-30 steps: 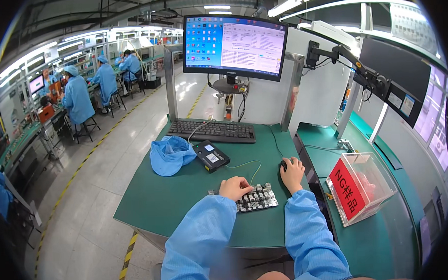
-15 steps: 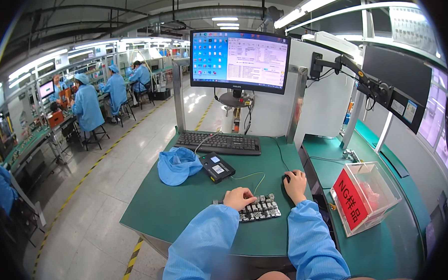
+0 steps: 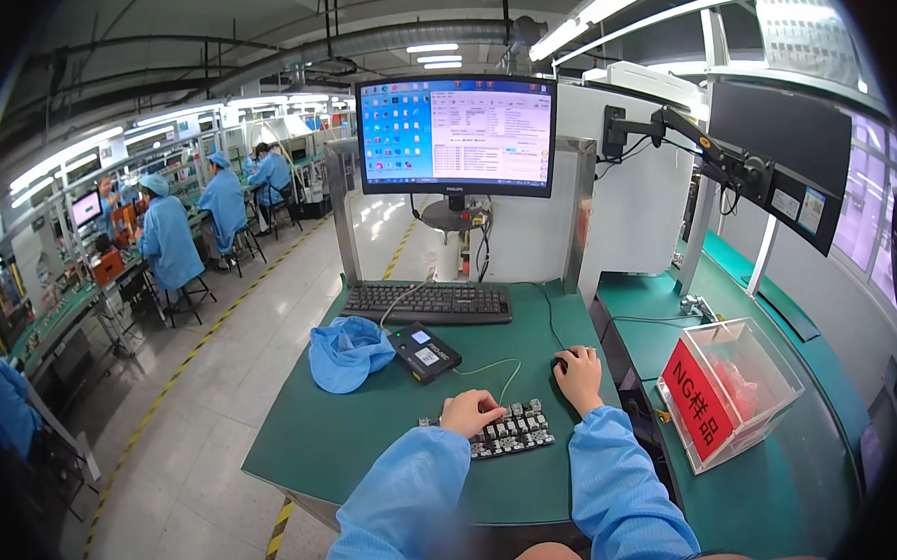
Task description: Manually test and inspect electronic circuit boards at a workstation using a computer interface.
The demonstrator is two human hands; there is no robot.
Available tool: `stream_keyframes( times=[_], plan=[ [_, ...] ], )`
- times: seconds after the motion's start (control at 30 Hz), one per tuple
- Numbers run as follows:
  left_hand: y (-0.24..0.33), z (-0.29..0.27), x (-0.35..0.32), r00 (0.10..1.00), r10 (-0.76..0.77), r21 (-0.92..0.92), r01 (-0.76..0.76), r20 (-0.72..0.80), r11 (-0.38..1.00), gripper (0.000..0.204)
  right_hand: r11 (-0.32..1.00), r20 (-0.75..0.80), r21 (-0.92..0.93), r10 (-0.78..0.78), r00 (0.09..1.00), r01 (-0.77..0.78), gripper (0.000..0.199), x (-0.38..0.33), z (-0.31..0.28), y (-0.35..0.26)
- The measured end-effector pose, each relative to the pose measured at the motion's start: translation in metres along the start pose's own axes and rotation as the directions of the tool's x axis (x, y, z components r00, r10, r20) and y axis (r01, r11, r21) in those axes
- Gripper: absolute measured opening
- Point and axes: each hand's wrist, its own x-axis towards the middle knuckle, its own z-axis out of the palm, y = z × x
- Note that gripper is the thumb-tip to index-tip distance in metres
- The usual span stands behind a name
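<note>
Under my left hand [image 3: 471, 413] lies a small bare keyboard board [image 3: 515, 432] without keycaps, its rows of switches showing dark and pale. The fingers are bent together at the board's far edge, where a thin yellow-green cable [image 3: 508, 379] runs into the fingertips; its end is hidden there. That cable comes from a black box [image 3: 424, 352] with a small lit screen and a white label. To the right, my right hand [image 3: 580, 379] is wrapped over a black mouse [image 3: 559, 364], mostly covered by the palm and fingers.
Behind the board sit a full-size black keyboard [image 3: 429, 302] and a lit monitor [image 3: 457, 137]. A blue cloth cap [image 3: 347, 354] lies left of the box. At right, a clear bin [image 3: 764, 391] with a red label stands on another green bench. Co-workers [image 3: 169, 237] sit at far left.
The whole view has shifted slightly, with the monitor now lower and further left. Both hands keep their places, the left at the board and the right on the mouse.
</note>
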Motion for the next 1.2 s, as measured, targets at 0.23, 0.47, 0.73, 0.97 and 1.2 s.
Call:
stream_keyframes(
  times=[0.23,0.47,0.73,0.97,1.2],
  plan=[
    [-0.0008,-0.0021,0.0023,1.000,-0.006,-0.026,0.007,0.019,1.000,0.027,1.000,0.012,-0.012,0.005,1.000,-0.005,0.018,0.0014,-0.0002,-0.0013],
    [-0.0011,-0.0011,0.0012,0.999,0.029,0.008,-0.029,0.015,1.000,0.028,1.000,0.019,0.008,0.018,1.000,-0.018,0.018,0.0022,0.0001,-0.0005],
    [0.0017,-0.0061,0.0015,0.999,0.026,0.006,-0.026,0.041,1.000,0.027,0.997,0.020,-0.024,0.077,0.997,-0.077,0.018,0.0001,0.0027,-0.0006],
    [0.0003,-0.0053,0.0013,0.999,0.008,-0.016,-0.008,0.048,1.000,0.025,0.995,-0.010,-0.050,0.088,0.996,-0.088,0.018,-0.0014,-0.0006,-0.0025],
    [0.0038,-0.0049,-0.0010,0.999,-0.003,-0.003,0.003,0.053,1.000,0.025,0.998,0.017,-0.038,0.045,0.999,-0.044,0.019,-0.0017,0.0015,0.0006]
  ],
)
